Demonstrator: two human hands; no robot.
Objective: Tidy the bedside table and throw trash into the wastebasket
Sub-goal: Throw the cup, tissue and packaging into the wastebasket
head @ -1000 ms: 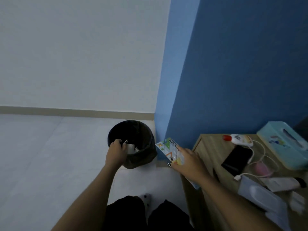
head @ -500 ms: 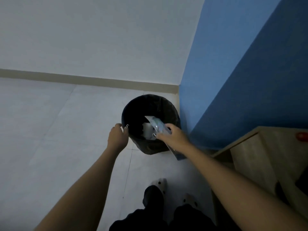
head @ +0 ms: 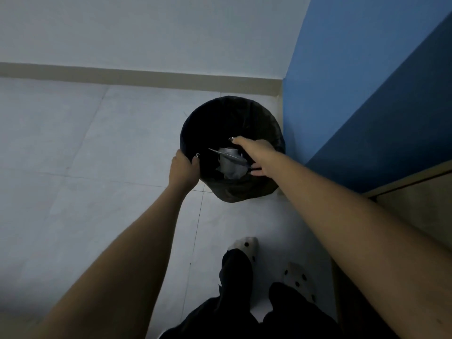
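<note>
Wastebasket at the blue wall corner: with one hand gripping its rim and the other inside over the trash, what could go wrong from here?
1. The flat packet lies slanted across the paper by the right hand; whether the fingers have let go is unclear, so it might come back out with the hand.
2. The left hand grips the wastebasket rim; a pull could tip the bin or drag the black liner.

the room was dim and bluish with soft, even light, the wastebasket [head: 232,118] interior sank into near-black shadow, and wide-angle distortion bent the baseboard [head: 137,75] and stretched the forearms toward the edges.
</note>
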